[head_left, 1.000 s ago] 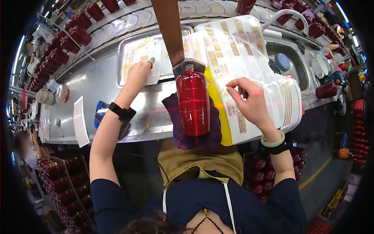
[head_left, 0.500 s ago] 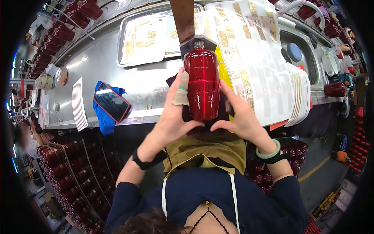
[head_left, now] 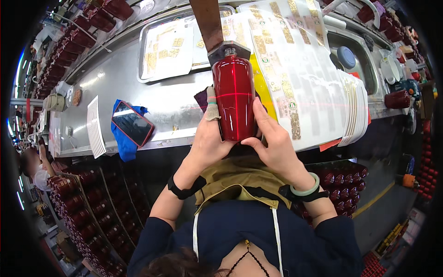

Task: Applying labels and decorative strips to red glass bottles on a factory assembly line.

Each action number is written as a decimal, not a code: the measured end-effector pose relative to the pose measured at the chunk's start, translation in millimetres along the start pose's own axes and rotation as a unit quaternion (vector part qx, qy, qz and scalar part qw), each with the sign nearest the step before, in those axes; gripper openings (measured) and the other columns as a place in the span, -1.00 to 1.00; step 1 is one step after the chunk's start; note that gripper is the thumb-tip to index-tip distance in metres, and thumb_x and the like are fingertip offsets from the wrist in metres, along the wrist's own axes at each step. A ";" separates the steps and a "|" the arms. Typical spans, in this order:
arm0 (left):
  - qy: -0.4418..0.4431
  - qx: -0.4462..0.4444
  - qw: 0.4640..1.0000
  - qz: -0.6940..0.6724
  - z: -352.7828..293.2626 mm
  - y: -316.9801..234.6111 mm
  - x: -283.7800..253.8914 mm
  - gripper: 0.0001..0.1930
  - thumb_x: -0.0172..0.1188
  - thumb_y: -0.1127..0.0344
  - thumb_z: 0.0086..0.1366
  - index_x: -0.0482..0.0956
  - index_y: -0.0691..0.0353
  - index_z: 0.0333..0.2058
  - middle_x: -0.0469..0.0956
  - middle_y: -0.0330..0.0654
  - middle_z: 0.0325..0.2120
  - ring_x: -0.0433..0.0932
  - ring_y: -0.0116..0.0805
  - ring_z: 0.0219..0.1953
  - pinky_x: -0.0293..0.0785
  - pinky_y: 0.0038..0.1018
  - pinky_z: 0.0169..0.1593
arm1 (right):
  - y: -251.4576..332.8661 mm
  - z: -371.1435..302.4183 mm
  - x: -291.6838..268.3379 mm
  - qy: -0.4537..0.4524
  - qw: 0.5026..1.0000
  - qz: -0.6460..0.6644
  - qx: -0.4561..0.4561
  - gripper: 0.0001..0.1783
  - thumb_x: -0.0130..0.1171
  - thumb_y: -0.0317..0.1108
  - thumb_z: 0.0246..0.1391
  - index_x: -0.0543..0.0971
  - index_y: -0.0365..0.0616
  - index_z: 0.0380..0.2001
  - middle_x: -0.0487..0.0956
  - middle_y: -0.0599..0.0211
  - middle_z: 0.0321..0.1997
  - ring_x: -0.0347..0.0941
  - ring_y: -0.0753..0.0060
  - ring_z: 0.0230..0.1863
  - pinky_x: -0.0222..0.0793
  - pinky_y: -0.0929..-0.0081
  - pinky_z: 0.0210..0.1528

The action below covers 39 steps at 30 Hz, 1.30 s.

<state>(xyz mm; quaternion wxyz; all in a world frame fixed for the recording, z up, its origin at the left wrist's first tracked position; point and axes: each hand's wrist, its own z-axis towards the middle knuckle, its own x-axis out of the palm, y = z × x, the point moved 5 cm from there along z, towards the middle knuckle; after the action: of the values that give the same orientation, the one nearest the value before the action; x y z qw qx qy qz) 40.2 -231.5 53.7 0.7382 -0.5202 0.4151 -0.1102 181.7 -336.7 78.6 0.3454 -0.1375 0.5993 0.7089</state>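
Note:
A glossy dark red bottle (head_left: 234,99) lies with its neck pointing away from me, against a dark metal block (head_left: 229,51) on an upright brown post (head_left: 206,23). My left hand (head_left: 209,138) grips its left side, a cloth sleeve covering one finger. On the opposite side my right hand (head_left: 272,138) grips it too, with fingers along the glass and thumb near the base. Red light lines cross on the bottle. A dark purple cloth (head_left: 201,99) shows beside it, mostly hidden underneath.
Left of the bottle are a phone (head_left: 133,123) on a blue cloth (head_left: 124,148) and a striped sheet (head_left: 95,127). A metal tray (head_left: 144,57) holds gold decal sheets. More decal sheets (head_left: 314,92) spread rightward to a sink (head_left: 364,57). Racks of red bottles (head_left: 87,207) stand below the table.
My right hand has come in from slightly apart to touch the bottle's side and lower end. The bottle appears turned a little about its length; the whole view has shifted slightly.

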 end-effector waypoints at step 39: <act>-0.155 0.009 0.988 0.025 -28.8 -14.6 1.0 0.04 0.48 0.57 0.03 0.08 0.27 0.46 0.23 0.15 0.40 0.36 -0.05 0.37 0.34 -0.32 0.33 | -362.1 -79.1 -321.9 -0.171 0.868 -0.055 0.462 -0.65 0.32 -0.13 0.13 0.68 -0.27 -0.28 0.64 0.35 -0.44 0.48 0.48 -0.51 0.37 0.39 -0.47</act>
<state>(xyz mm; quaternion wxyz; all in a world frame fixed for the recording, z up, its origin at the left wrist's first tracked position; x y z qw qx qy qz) 23.8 -258.0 62.5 0.8007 -0.5136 0.3081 -0.0134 634.4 -500.5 -17.9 0.5050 0.1287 0.7816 0.3429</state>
